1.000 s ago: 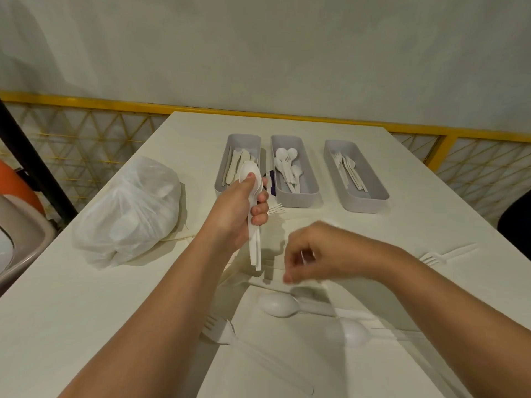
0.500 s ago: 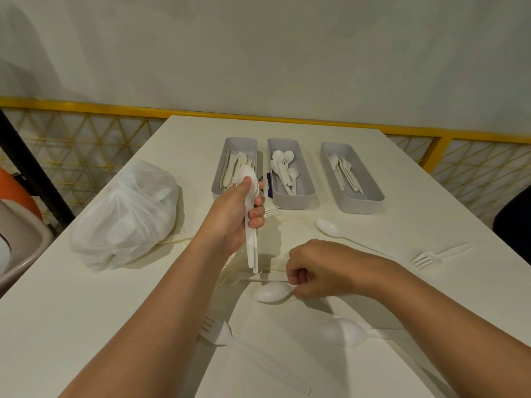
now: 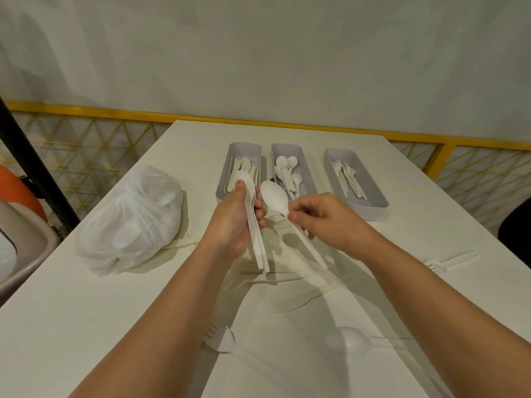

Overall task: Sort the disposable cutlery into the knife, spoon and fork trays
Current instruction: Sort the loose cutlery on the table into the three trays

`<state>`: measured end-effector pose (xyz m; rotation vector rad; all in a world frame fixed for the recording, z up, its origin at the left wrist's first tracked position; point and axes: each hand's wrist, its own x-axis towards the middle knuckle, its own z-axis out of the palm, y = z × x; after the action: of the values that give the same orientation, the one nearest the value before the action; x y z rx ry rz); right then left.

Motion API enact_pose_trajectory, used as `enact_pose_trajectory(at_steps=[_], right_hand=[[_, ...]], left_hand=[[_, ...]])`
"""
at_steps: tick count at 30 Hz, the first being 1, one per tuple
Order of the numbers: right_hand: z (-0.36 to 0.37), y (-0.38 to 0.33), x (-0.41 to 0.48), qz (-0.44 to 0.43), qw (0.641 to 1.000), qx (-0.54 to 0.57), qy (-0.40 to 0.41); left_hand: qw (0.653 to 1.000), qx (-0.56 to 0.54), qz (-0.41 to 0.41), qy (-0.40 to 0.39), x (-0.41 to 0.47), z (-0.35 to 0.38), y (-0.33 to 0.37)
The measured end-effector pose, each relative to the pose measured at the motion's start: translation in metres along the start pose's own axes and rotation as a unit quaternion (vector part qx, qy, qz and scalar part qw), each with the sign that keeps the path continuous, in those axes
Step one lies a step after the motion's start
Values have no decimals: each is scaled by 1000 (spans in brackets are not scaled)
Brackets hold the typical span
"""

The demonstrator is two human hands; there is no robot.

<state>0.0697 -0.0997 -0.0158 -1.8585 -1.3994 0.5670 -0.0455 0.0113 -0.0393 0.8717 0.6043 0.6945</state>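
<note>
White plastic spoon (image 3: 274, 196) in the air, bowl up and tipped toward the left, pinched at the neck by the right hand (image 3: 324, 222) between thumb and fingers; its handle runs down and to the right, clear of the table (image 3: 431, 231). Just beside it, not visibly touching, the left hand (image 3: 234, 225) is clenched round a small bundle of spoons (image 3: 253, 222), bowls at the thumb, handles hanging below the palm; the exact count cannot be told. Step in hand, as I judge it: gathering loose spoons into the left-hand bundle before one trip to the trays. Next move calls for sliding the new spoon in alongside the others, bowl matched to bowl, with the left fingers loosening only enough to admit it so the bundle does not fan out. Beyond the hands stand three grey trays in a row: left tray (image 3: 224, 179) with flat pieces that look like knives, middle tray (image 3: 307, 170) holding spoons, right tray (image 3: 370, 182) holding forks. The bundle belongs in the middle one. Left on the table: a spoon (image 3: 349, 344) near the right forearm, a fork (image 3: 221, 338) by the left forearm, another fork (image 3: 448, 261) far right, and tines of a fork (image 3: 275, 217) showing between the hands. White plastic bag (image 3: 129, 219) at left, untouched. Sorting is well short of done.
</note>
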Motion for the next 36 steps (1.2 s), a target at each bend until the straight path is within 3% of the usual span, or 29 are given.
enact_pose_trajectory(at_steps=[4, 13, 17, 21, 26, 29, 33, 36], right_hand=[[26, -7, 16, 21, 988, 132, 77], [56, -12, 34, 15, 979, 116, 166], [57, -13, 31, -4, 978, 125, 167], [57, -14, 25, 17, 978, 141, 155], [56, -21, 14, 85, 979, 184, 4], [50, -18, 17, 60, 976, 209, 30], [34, -9, 26, 56, 965, 250, 62], [17, 2, 42, 61, 973, 194, 107]], left_hand=[[1000, -5, 12, -20, -6, 5, -2], [999, -51, -15, -10, -6, 5, -2], [999, -27, 17, 5, -2, 3, -4], [996, -83, 34, 18, 0, 3, -1], [998, -37, 31, 38, 7, 12, 4], [999, -15, 22, 40, 22, 22, 7], [1000, 25, -2, -16, 44, 37, 13], [994, 110, 7, -4, 63, 42, 15]])
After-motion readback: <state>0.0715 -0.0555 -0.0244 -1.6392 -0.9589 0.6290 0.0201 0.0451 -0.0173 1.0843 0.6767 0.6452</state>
